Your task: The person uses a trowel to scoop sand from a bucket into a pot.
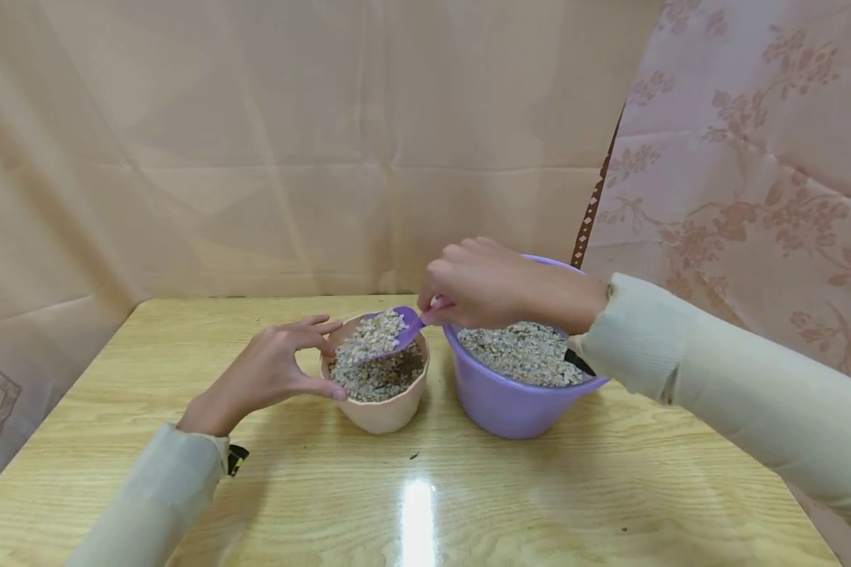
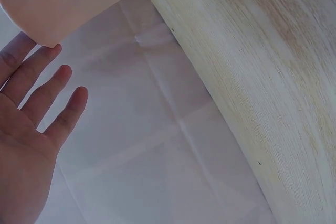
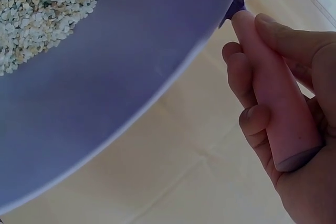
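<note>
My right hand point(image 1: 478, 283) grips the pink handle point(image 3: 281, 98) of a small hand trowel with a purple blade point(image 1: 410, 327). Pale gravel point(image 1: 381, 331) lies on the blade, which is tilted over a peach plant pot point(image 1: 383, 416). Gravel point(image 1: 379, 382) also fills much of that pot. At the pot's left side, my left hand point(image 1: 276, 366) touches the rim with thumb and forefinger. Its other fingers point(image 2: 63, 116) are fairly straight and spread in the left wrist view. Beneath my right forearm stands a purple tub point(image 1: 510, 409) holding more gravel point(image 1: 518, 354).
Both containers stand on a light wood-grain table point(image 1: 312, 488). A few dark specks point(image 1: 414, 456) lie on its surface. Beige cloth point(image 1: 291, 157) hangs behind the table, and a flower-patterned cloth point(image 1: 766, 157) hangs at the right.
</note>
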`<state>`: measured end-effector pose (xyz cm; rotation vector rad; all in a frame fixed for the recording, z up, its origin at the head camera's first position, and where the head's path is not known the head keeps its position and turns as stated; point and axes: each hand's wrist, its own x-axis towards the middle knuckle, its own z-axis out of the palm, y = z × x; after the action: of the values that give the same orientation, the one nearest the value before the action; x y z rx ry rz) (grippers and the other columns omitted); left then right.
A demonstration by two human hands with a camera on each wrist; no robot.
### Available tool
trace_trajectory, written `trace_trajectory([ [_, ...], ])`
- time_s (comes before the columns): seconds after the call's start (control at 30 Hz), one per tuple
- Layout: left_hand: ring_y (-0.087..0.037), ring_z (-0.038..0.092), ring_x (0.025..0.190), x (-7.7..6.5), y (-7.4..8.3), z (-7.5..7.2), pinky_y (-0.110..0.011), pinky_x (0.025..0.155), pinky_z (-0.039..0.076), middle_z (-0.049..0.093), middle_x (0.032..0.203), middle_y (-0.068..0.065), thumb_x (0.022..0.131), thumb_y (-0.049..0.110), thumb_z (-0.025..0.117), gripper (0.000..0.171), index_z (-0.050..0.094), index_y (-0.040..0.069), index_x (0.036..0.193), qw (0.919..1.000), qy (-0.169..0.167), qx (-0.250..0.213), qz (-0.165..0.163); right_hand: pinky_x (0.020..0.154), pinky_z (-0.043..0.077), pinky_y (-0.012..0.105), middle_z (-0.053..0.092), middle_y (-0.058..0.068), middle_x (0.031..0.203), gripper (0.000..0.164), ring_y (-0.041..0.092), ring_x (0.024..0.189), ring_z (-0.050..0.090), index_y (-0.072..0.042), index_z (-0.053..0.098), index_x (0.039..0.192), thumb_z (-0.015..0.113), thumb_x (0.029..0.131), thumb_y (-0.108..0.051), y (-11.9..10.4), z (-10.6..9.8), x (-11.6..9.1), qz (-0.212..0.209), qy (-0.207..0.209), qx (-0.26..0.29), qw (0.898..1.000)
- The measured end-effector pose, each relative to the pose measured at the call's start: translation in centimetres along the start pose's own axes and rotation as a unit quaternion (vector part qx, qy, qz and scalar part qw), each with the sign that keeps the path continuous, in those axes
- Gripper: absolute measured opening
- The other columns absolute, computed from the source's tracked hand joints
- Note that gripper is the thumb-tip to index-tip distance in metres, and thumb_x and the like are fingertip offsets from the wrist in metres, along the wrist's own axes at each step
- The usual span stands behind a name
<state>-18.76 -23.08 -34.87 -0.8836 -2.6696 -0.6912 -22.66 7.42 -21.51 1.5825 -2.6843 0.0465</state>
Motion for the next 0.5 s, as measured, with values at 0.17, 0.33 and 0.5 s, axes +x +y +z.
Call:
trace_trajectory([
  [0.17,-0.030,0.055,0.128,-0.1,0.0,0.1,-0.043,0.080,0.049,0.063,0.134,-0.004,0.062,0.057,0.087,0.040,0.071,0.025,0.080,0.9999,-0.003,-0.009,-0.004,0.065,0.049,0.036,0.072,-0.011,0.081,0.009,0.011,0.070,0.063,-0.022,0.081,0.093,0.072,0.092,-0.023,-0.4,-0.3,0.2,0.002,-0.021,-0.010,1.000],
  [0.33,-0.029,0.055,0.129,0.1,0.1,0.0,-0.041,0.078,0.047,0.063,0.135,-0.004,0.062,0.057,0.087,0.039,0.070,0.026,0.079,1.0000,-0.003,-0.008,-0.002,0.068,0.052,0.036,0.074,-0.006,0.087,0.009,0.013,0.075,0.067,-0.019,0.080,0.095,0.072,0.091,-0.021,-0.6,-1.0,0.4,0.003,-0.036,-0.028,0.999],
  [0.5,-0.027,0.055,0.129,0.0,0.1,0.0,-0.038,0.075,0.045,0.063,0.135,-0.003,0.062,0.058,0.086,0.040,0.070,0.026,0.079,1.0000,-0.003,-0.005,-0.004,0.065,0.051,0.034,0.073,-0.007,0.086,0.008,0.013,0.071,0.065,-0.019,0.080,0.094,0.073,0.090,-0.022,-0.9,-1.8,0.4,0.012,-0.054,-0.042,0.998],
])
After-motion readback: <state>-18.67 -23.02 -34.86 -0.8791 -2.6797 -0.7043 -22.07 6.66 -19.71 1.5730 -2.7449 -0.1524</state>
